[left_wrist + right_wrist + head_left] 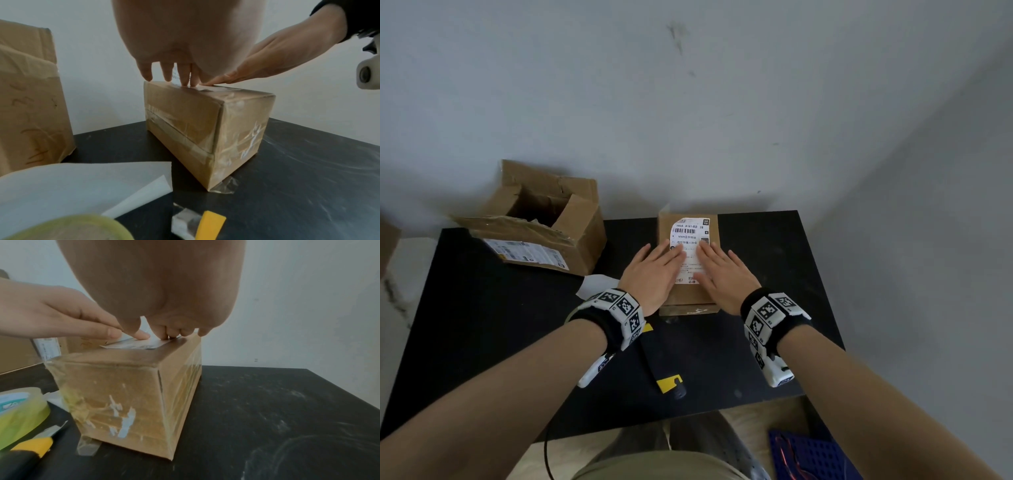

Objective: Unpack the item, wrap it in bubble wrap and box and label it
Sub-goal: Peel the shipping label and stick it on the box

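Both hands, left and right, press flat, fingers spread, on the label atop the taped box mid-bench. Unpacking, wrapping and boxing look done; only smoothing the label seems left.

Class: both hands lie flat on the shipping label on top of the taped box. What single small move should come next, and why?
Probably slide the left hand and right hand outward across the label to smooth it down. Both press its middle, while in the right wrist view its near edge looks slightly raised off the box.
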A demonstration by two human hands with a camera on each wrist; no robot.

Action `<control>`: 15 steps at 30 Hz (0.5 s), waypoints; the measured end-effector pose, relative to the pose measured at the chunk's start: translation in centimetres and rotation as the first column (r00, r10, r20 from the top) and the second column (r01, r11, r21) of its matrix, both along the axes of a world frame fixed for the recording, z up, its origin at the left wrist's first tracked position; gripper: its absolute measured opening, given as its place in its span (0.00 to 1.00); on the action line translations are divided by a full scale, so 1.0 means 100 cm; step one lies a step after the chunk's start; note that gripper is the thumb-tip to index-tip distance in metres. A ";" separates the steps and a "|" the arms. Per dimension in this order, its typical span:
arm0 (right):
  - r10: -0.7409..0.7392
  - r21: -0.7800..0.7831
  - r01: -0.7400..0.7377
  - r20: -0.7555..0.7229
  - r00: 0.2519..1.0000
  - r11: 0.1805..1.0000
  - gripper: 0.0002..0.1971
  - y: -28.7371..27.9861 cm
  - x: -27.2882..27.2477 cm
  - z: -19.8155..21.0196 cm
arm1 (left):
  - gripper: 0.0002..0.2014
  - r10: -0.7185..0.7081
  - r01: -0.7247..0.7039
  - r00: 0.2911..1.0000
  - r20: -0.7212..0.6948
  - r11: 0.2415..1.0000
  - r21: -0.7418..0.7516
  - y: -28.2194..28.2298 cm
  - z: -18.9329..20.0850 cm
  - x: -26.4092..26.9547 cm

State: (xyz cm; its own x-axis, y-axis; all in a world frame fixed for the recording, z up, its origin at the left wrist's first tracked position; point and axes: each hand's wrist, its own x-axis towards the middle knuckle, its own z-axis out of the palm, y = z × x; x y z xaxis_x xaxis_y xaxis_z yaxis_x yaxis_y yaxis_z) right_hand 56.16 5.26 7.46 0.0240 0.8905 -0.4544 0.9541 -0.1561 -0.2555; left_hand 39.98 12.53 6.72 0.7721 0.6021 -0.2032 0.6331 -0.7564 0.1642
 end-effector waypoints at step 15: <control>-0.002 -0.010 0.002 -0.032 1.000 1.000 0.31 0.056 0.029 0.005 | 0.41 0.098 -0.120 0.990 -0.098 0.958 -0.261 0.062 0.010 0.021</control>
State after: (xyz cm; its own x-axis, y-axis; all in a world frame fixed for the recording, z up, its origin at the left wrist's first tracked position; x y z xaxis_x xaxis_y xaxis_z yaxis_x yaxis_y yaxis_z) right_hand 59.07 10.84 7.97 0.0112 0.8857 -0.4642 0.9453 -0.1607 -0.2838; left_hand 42.08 18.74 7.76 0.6784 0.5972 -0.4278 0.7292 -0.6184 0.2931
